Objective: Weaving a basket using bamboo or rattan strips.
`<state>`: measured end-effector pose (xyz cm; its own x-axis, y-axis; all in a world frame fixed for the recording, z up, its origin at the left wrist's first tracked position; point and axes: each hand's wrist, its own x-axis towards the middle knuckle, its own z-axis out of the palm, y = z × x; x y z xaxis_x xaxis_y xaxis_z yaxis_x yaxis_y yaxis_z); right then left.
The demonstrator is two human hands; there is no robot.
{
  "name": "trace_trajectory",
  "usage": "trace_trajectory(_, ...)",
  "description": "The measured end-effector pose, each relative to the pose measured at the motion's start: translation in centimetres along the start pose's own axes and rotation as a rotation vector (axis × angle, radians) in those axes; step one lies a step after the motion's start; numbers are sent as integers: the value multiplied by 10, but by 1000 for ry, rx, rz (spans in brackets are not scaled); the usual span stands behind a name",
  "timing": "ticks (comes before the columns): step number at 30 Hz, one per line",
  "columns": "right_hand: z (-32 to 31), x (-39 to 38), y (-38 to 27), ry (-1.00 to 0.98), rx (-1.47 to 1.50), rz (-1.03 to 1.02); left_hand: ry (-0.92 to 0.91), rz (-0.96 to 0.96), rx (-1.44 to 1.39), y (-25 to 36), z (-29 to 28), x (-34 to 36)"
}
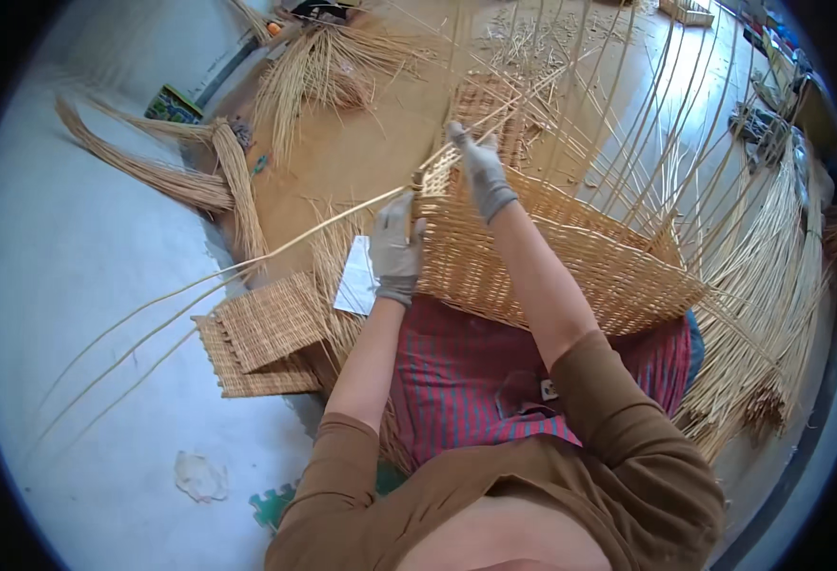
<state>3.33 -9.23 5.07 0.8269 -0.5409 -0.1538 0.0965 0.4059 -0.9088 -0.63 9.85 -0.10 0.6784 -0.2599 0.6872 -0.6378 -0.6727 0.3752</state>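
A wide woven basket (532, 266) rests on a striped red and blue cloth (447, 381) over my lap, with long loose canes (618, 105) rising from its far side. My gloved left hand (394, 243) is closed round the basket's left corner. Higher up, my gloved right hand (480, 167) grips pale rattan strands (506, 112) just above that corner. Long strands (333, 221) run from there out to the lower left. A narrow woven panel (483, 92) shows beyond my right hand, partly hidden by strands.
Two flat woven panels (266, 324) lie stacked at the left beside a white sheet (354, 278). Cane bundles lie at the back (323, 76), far left (237, 181) and right (761, 314). Cut scraps (532, 38) litter the floor behind the basket. A green mat (275, 504) shows low left.
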Motion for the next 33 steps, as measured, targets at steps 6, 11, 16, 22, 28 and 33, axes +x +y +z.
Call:
trace_trajectory(6,12,43,53,102,498,-213,-205,132,-54,-37,-5,37)
trace_trajectory(11,13,7,18,13,324,-294,-231,183,-107,-40,-10,47)
trace_trajectory(16,25,-12,-25,119,279,-696,-303,67,-145,-38,-8,61)
trace_trajectory(22,23,-8,-20,-142,212,-813,-252,179,-71,-37,-3,67)
trace_trajectory(28,-40,-44,2,-385,520,-295,-301,125,-35,-38,-4,65)
trace_trajectory(33,-116,-62,59,-62,371,-221,-189,135,-1,-27,-6,51)
